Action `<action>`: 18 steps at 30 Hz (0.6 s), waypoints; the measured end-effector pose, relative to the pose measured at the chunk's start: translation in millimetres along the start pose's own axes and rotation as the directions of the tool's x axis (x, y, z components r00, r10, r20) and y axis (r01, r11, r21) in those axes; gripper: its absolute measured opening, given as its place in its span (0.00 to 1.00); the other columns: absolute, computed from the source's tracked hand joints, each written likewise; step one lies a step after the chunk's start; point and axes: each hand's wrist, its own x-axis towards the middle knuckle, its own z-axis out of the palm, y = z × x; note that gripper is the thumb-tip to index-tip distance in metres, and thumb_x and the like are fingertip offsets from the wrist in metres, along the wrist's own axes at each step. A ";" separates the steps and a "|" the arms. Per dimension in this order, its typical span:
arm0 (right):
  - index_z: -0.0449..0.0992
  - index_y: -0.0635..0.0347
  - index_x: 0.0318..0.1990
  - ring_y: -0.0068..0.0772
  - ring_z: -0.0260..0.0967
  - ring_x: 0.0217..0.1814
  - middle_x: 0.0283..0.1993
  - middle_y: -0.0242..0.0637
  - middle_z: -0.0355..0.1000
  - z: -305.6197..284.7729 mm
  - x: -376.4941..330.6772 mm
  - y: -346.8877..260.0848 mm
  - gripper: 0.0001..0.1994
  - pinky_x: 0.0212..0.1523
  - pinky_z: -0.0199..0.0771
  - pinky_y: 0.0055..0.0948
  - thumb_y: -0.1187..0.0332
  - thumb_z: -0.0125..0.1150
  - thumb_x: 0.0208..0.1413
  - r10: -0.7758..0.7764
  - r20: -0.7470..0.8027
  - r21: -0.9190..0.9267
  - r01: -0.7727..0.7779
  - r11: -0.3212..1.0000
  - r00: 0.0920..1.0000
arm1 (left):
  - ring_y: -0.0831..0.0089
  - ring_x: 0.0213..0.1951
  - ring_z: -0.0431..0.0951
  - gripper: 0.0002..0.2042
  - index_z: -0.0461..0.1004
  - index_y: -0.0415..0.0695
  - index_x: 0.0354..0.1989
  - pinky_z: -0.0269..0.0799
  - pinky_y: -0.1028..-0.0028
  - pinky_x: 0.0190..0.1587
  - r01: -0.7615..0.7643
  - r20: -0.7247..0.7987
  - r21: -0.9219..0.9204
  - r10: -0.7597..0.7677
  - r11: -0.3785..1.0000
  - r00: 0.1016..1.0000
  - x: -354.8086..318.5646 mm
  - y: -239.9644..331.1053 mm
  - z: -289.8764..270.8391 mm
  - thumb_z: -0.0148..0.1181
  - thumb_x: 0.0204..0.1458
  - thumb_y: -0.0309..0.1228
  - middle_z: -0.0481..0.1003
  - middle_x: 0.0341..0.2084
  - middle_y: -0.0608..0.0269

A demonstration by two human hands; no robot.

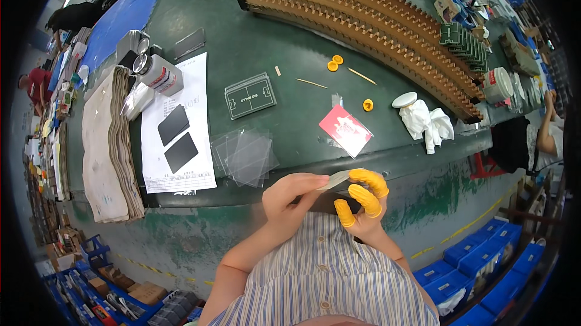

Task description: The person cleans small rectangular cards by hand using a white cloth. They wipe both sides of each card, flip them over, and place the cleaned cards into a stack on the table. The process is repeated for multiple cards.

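Just past the table's front edge, my left hand (293, 199) pinches a thin, pale flat card (336, 181) between thumb and fingers; it is tilted, nearly edge-on. My right hand (367, 205) wears yellow rubber finger cots on several fingers. Its upper fingertip meets the card's right end, while the other covered fingers curl apart below. Ahead on the table lies a red and white printed card (345, 130) in a clear sleeve. Left of it are a stack of dark green cards with a white pitch pattern (250, 97) and loose clear plastic sleeves (247, 156).
Long slotted wooden racks (363, 29) span the far right. Yellow finger cots (368, 105), wooden sticks (362, 76) and a crumpled white cloth (423, 121) lie nearer. At left are a bottle (160, 76), black cards (181, 152) on paper (203, 168) and stacked cardboard sheets (106, 150).
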 end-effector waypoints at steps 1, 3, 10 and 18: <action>0.75 0.56 0.40 0.39 0.66 0.44 0.47 0.42 0.68 0.8 -0.6 0.9 0.16 0.44 0.67 0.33 0.71 0.69 0.39 0.012 -0.011 0.029 -0.011 1.000 1.000 | 0.65 0.39 0.79 0.10 0.77 0.40 0.34 0.73 0.73 0.43 -0.009 -0.012 -0.017 0.009 1.000 1.000 1.5 0.3 0.5 0.59 0.43 0.15 0.78 0.34 0.59; 0.74 0.54 0.40 0.39 0.66 0.44 0.48 0.43 0.68 0.8 1.4 2.9 0.17 0.44 0.68 0.33 0.71 0.70 0.39 -0.030 0.019 0.038 0.030 0.999 0.999 | 0.65 0.39 0.79 0.09 0.76 0.39 0.34 0.72 0.72 0.44 -0.013 -0.032 -0.067 0.010 0.998 0.999 2.9 1.3 1.7 0.59 0.43 0.15 0.78 0.33 0.58; 0.72 0.53 0.43 0.42 0.70 0.43 0.48 0.48 0.68 3.2 0.8 1.2 0.20 0.42 0.71 0.33 0.72 0.70 0.39 -0.043 -0.007 0.128 0.043 0.991 0.999 | 0.64 0.38 0.79 0.09 0.75 0.36 0.30 0.73 0.71 0.43 0.037 -0.042 -0.143 -0.043 0.989 0.998 6.4 12.7 2.4 0.59 0.41 0.12 0.78 0.31 0.54; 0.74 0.52 0.40 0.46 0.70 0.42 0.49 0.48 0.68 -0.1 -2.5 5.4 0.17 0.42 0.71 0.36 0.69 0.70 0.39 -0.027 0.039 0.044 0.025 0.999 0.999 | 0.64 0.35 0.80 0.12 0.75 0.39 0.33 0.75 0.73 0.38 -0.164 0.047 0.194 0.158 0.967 0.986 12.3 17.7 -5.0 0.62 0.39 0.14 0.78 0.32 0.57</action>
